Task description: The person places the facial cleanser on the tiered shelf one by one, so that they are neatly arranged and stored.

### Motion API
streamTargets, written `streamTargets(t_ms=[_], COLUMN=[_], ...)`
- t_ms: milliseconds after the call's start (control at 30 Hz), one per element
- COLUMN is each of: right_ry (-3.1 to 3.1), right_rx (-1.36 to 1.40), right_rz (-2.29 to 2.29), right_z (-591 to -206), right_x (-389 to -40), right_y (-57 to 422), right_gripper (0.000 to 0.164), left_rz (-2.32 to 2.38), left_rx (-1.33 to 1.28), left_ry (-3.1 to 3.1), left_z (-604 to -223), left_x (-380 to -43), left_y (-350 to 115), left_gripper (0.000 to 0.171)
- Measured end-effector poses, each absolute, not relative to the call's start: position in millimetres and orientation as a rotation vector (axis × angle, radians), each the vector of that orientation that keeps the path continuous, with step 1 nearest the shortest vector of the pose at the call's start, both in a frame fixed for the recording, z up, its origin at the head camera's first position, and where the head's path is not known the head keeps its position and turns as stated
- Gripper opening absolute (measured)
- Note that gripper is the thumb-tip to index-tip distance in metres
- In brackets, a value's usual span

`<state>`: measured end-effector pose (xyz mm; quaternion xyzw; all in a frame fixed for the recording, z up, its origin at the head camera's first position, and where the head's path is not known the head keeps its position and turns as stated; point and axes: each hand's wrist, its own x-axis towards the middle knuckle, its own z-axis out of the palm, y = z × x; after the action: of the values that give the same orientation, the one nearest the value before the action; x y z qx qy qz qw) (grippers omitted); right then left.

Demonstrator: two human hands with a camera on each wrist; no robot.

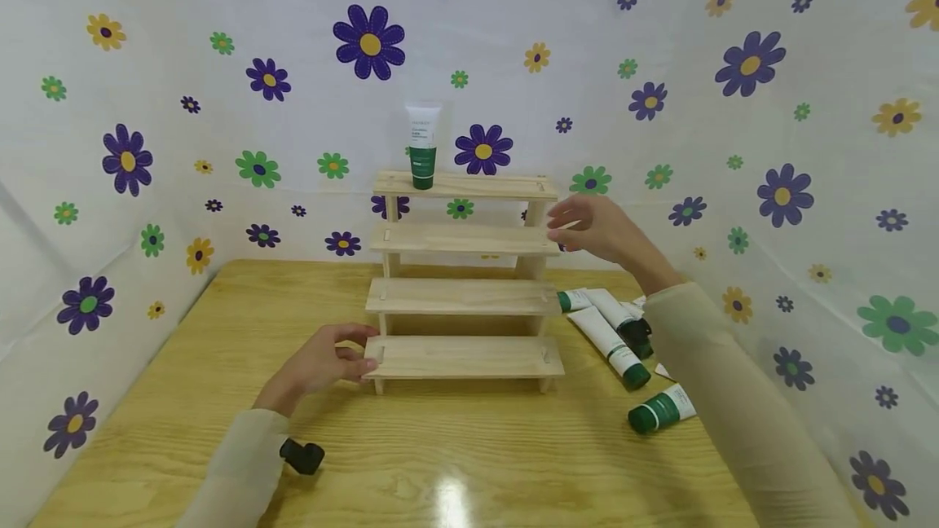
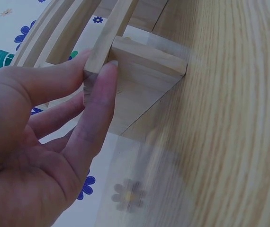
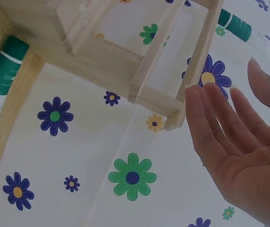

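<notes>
A light wooden four-step display rack [image 1: 464, 357] stands on the table in the head view. My left hand [image 1: 317, 361] pinches the left end of its lowest shelf between thumb and fingers. In the left wrist view the fingertips [image 2: 107, 78] lie on both faces of that board end. Beside the rack's upper right end is my right hand [image 1: 603, 228], its fingers loosely extended and holding nothing. The right wrist view has its fingertips [image 3: 192, 91] right at a shelf end. One white-and-green squeeze tube [image 1: 422, 149] stands cap down on the top shelf, left of the middle.
Several more white-and-green tubes [image 1: 605, 341] lie in a loose pile on the table, right of the rack. Another tube [image 1: 660, 408] lies nearer, partly behind the right sleeve. Flower-patterned cloth [image 1: 455, 47] surrounds the wooden table [image 1: 411, 455] at the back and sides.
</notes>
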<state>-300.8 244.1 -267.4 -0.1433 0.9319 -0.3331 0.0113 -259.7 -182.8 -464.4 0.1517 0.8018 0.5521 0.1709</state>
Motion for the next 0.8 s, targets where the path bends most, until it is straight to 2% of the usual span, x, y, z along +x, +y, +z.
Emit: streamTargets(t_ms=[800], right_ry=[2.894], right_rx=[-0.370], right_rz=[-0.811], right_z=[-299.0], right_x=[-276.9], right_y=[318.2], right_gripper=[0.042], left_rz=[1.579], left_rx=[0.464], left_ry=[2.256], left_z=[-465.4], left_x=[-261.2], left_y=[-184.2], left_gripper=[0.058])
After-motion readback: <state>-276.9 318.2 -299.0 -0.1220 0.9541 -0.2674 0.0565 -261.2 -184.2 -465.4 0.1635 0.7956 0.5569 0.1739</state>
